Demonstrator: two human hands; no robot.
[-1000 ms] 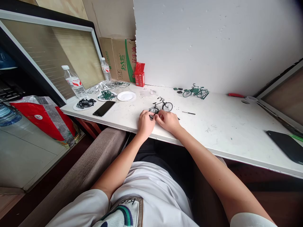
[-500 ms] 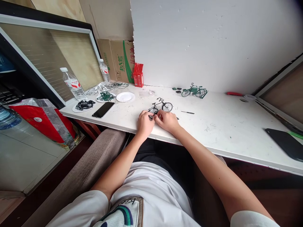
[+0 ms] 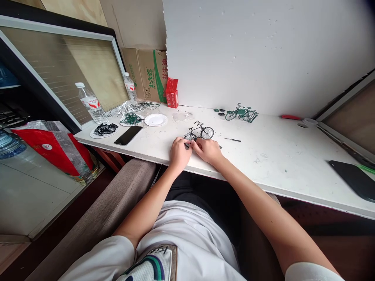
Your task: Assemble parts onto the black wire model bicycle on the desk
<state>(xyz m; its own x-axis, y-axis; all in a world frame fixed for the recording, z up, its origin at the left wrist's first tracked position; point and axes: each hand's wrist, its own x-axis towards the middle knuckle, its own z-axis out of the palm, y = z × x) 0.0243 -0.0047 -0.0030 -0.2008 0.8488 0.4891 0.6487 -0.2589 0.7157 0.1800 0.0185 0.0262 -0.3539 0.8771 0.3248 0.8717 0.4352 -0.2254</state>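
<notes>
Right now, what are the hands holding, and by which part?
Both the left hand and right hand pinch the black model bicycle at its near, lower end; exact part hidden.

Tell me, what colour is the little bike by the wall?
Green. The little bike shows best in the head view.

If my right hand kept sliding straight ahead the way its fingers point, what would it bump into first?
Most likely the black model bicycle. Your right hand points up and left, its fingertips beside the left hand, right at the near wheel. Depth is hard to judge, so contact may already exist.
</notes>
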